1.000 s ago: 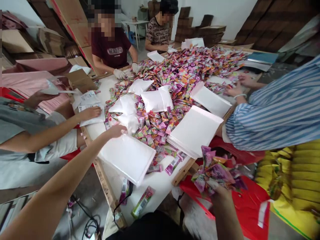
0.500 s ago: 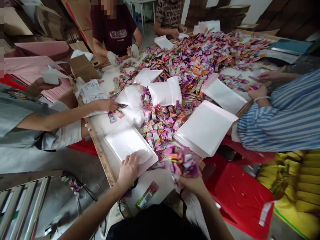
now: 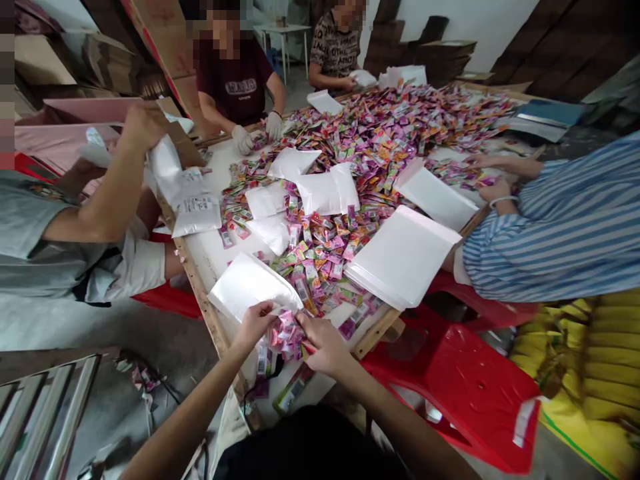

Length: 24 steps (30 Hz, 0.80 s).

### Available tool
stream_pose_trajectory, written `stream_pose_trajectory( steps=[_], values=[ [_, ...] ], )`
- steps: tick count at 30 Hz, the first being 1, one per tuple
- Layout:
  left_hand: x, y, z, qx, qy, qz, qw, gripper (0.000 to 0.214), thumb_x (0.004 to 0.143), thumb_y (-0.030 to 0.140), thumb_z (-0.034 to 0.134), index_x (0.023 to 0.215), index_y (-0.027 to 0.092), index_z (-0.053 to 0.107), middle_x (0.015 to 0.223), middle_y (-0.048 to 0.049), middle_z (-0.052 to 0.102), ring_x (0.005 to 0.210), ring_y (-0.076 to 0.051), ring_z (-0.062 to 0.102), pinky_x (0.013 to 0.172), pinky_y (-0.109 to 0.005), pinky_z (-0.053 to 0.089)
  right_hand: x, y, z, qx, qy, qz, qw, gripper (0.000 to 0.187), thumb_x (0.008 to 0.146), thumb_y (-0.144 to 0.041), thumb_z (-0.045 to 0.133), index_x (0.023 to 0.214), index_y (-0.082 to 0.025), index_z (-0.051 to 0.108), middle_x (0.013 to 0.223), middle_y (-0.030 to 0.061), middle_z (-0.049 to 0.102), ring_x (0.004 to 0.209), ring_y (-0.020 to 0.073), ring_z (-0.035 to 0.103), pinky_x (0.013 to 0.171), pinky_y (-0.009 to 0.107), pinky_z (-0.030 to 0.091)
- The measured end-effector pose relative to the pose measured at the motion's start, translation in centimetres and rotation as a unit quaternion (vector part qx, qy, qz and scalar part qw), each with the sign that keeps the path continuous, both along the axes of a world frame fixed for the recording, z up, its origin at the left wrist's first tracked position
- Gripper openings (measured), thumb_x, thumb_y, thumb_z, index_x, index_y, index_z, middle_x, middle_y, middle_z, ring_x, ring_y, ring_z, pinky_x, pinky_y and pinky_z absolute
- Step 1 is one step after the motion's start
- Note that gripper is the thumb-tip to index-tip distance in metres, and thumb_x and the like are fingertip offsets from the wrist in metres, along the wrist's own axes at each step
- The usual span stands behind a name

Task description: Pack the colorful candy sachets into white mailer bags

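My left hand (image 3: 256, 321) pinches the near open edge of a white padded mailer bag (image 3: 249, 285) that lies on the table's near corner. My right hand (image 3: 325, 342) is closed on a bunch of pink and purple candy packets (image 3: 286, 331) and holds them at the bag's mouth, right beside my left hand. A big heap of the same colourful packets (image 3: 380, 137) covers the middle and far part of the table. A stack of flat white mailers (image 3: 404, 257) lies to the right of my hands.
Several other people work round the table (image 3: 210, 250): one on the left lifts a filled white bag (image 3: 167, 167), one in a striped shirt (image 3: 555, 223) on the right, two at the far end. A red plastic stool (image 3: 460, 387) stands near right. Yellow sacks (image 3: 595, 353) lie beyond it.
My right hand brought the packet bunch from the right, over the stool, to the bag's mouth. My left hand slid from the bag's far end to its near edge and pinched it.
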<state>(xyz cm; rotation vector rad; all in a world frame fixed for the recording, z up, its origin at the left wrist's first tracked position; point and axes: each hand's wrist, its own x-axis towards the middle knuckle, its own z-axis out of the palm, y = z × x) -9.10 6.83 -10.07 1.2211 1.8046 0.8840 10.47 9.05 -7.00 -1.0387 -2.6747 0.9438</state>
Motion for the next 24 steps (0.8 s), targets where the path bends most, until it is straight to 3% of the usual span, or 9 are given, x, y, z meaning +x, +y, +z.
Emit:
stream_pose_trajectory(
  steps=[3, 8, 13, 17, 20, 24],
  values=[
    [-0.1, 0.0, 1.2, 0.037, 0.051, 0.022, 0.998, 0.005, 0.066, 0.021, 0.051, 0.063, 0.017, 0.052, 0.060, 0.0025, 0.047, 0.058, -0.012, 0.045, 0.056, -0.024, 0.036, -0.4, 0.3, 0.0, 0.017, -0.041, -0.024, 0.999, 0.063, 0.066, -0.020, 0.054, 0.128, -0.018, 0.039, 0.100, 0.0099, 0.062, 0.089, 0.0252, 0.058, 0.078, 0.033, 0.042],
    [1.1, -1.0, 4.2, 0.120, 0.180, 0.013, 0.976, 0.005, 0.073, 0.018, 0.049, 0.075, 0.019, 0.053, 0.068, 0.0019, 0.048, 0.065, -0.013, 0.047, 0.061, -0.025, 0.036, -0.6, 2.1, 0.6, -0.080, -0.003, -0.116, 0.990, 0.069, 0.060, -0.019, 0.061, 0.126, -0.021, 0.041, 0.090, 0.0046, 0.065, 0.082, 0.0226, 0.060, 0.067, 0.027, 0.043],
    [3.1, -2.3, 4.0, 0.089, 0.165, -0.016, 0.982, 0.005, 0.081, 0.023, 0.044, 0.081, 0.020, 0.048, 0.070, 0.0016, 0.049, 0.064, -0.013, 0.048, 0.061, -0.025, 0.037, -1.2, 2.9, 0.3, -0.181, 0.028, -0.196, 0.963, 0.063, 0.057, -0.025, 0.067, 0.116, -0.021, 0.047, 0.093, 0.0039, 0.065, 0.079, 0.0203, 0.062, 0.066, 0.025, 0.045],
    [3.4, -2.0, 3.3, 0.082, 0.129, 0.028, 0.988, 0.006, 0.082, 0.027, 0.045, 0.081, 0.021, 0.044, 0.065, 0.0038, 0.046, 0.058, -0.012, 0.047, 0.057, -0.023, 0.037, -2.6, 1.3, 0.1, -0.063, -0.044, -0.202, 0.976, 0.065, 0.068, -0.028, 0.061, 0.128, -0.018, 0.037, 0.091, 0.0089, 0.065, 0.080, 0.0248, 0.061, 0.067, 0.031, 0.044],
    [2.5, -0.8, 3.3, 0.072, 0.157, 0.044, 0.984, 0.007, 0.080, 0.027, 0.046, 0.083, 0.021, 0.045, 0.064, 0.0044, 0.048, 0.055, -0.011, 0.047, 0.055, -0.023, 0.035, -3.4, 0.0, 0.1, 0.021, -0.089, -0.161, 0.983, 0.055, 0.080, -0.027, 0.048, 0.131, -0.014, 0.034, 0.094, 0.0139, 0.062, 0.083, 0.0268, 0.059, 0.072, 0.036, 0.044],
    [1.1, 1.0, 3.5, 0.055, 0.169, 0.028, 0.984, 0.007, 0.078, 0.026, 0.047, 0.081, 0.020, 0.049, 0.059, 0.0050, 0.049, 0.053, -0.011, 0.048, 0.055, -0.023, 0.034, -4.1, -1.1, 0.1, 0.091, -0.136, -0.101, 0.981, 0.049, 0.084, -0.023, 0.043, 0.131, -0.010, 0.037, 0.097, 0.0176, 0.059, 0.089, 0.0308, 0.056, 0.078, 0.042, 0.042]
  ],
)
